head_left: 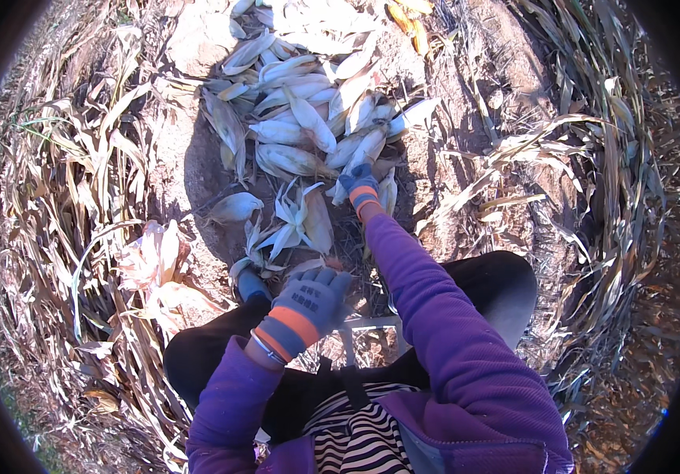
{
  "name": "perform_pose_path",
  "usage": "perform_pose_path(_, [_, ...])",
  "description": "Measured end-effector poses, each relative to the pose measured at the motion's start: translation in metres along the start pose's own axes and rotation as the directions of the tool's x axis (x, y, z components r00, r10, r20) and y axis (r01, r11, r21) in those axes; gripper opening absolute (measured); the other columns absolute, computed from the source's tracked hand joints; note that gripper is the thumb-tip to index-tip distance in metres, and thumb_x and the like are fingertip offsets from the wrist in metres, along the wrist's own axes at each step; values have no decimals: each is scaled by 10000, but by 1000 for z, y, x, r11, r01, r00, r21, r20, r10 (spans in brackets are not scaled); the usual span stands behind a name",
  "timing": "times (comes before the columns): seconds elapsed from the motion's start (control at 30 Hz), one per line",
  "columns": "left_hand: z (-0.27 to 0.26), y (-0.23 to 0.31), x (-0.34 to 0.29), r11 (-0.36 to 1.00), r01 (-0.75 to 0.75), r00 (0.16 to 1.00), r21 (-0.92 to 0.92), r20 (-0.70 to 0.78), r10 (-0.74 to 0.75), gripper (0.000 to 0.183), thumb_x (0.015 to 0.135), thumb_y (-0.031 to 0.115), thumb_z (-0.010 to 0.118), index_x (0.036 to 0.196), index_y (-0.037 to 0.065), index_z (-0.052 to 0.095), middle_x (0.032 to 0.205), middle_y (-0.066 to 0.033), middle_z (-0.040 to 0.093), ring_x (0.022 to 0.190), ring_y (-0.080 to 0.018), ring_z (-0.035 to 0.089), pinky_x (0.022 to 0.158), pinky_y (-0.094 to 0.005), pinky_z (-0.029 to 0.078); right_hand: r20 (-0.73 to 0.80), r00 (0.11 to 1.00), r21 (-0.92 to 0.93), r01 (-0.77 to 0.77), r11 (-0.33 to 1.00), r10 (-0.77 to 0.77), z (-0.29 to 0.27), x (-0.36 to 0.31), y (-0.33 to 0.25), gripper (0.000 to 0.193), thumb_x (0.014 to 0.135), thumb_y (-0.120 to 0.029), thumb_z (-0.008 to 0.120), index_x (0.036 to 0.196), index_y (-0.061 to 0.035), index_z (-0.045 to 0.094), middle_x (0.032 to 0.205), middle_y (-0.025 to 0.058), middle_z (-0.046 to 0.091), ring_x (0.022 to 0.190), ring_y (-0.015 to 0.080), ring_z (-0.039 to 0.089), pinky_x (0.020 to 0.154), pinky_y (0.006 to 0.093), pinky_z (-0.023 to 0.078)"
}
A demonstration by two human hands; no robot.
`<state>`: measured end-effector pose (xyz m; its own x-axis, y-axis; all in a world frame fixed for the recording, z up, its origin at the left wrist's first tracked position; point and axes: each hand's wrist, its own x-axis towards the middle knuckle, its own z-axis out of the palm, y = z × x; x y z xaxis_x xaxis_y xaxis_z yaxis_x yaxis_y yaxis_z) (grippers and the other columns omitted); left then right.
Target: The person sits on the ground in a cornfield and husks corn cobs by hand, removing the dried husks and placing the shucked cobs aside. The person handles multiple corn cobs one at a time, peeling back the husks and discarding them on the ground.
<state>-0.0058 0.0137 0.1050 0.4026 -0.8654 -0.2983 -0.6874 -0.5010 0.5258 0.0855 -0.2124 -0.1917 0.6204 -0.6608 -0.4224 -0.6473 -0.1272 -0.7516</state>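
Observation:
A heap of corn ears in pale, dry husks lies on the soil in front of me. My right hand, in a grey glove with an orange cuff, reaches into the heap's near right side. Its fingers close round one husked ear of corn. Nearer my body, my left hand wears a matching glove and hovers between my knees with its back up. The left fingers are curled under, and whatever they hold is hidden. Just beyond it lies an ear with peeled-back husk leaves, beside another husked ear.
Two bare yellow corn cobs lie at the far right of the heap. Loose husks are piled at my left. Dry stalks and leaves line both sides. My shoe is close by my left hand.

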Motion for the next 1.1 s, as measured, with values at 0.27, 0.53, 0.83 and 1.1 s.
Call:
perform_pose_path(0.27, [-7, -10, 3, 998, 57, 996, 10, -62, -56, 462, 759, 276, 632, 1165, 110, 484, 1136, -118, 539, 1038, -304, 528, 867, -422, 407, -118, 984, 539, -49, 841, 134, -16, -27, 4, 873, 536, -168, 838, 1253, -22, 362, 1225, 188, 472, 1089, 296, 485, 910, 355, 409])
perform_pose_path(0.53, [-19, -19, 5, 993, 117, 976, -1, -184, -115, 374, 788, 262, 606, 1116, 100, 528, 1057, -126, 588, 962, -333, 553, 817, -431, 419, 598, 784, 797, -560, 225, -168, -23, -67, 23, 381, 764, -38, 636, 1124, -5, 515, 984, 127, 610, 872, 283, 612, 757, 422, 515])
perform_pose_path(0.83, [-34, -64, 6, 954, 243, 755, -175, -583, -299, 332, 839, 287, 549, 1073, 51, 538, 935, -177, 615, 886, -364, 576, 780, -435, 438, 624, 540, 775, -331, 538, -565, -49, -162, -63, 842, 617, -171, 763, 1320, -6, 330, 1205, 104, 504, 1081, 222, 515, 931, 351, 416])
perform_pose_path(1.1, [-55, -74, 6, 705, -144, 498, -694, -667, -554, 337, 846, 172, 593, 1116, -24, 546, 956, -109, 629, 838, -136, 564, 760, -271, 452, 635, 456, 707, -17, 707, -623, -74, -221, -91, 969, 580, -199, 785, 1359, 24, 254, 1300, 109, 407, 1201, 183, 374, 1028, 324, 264])
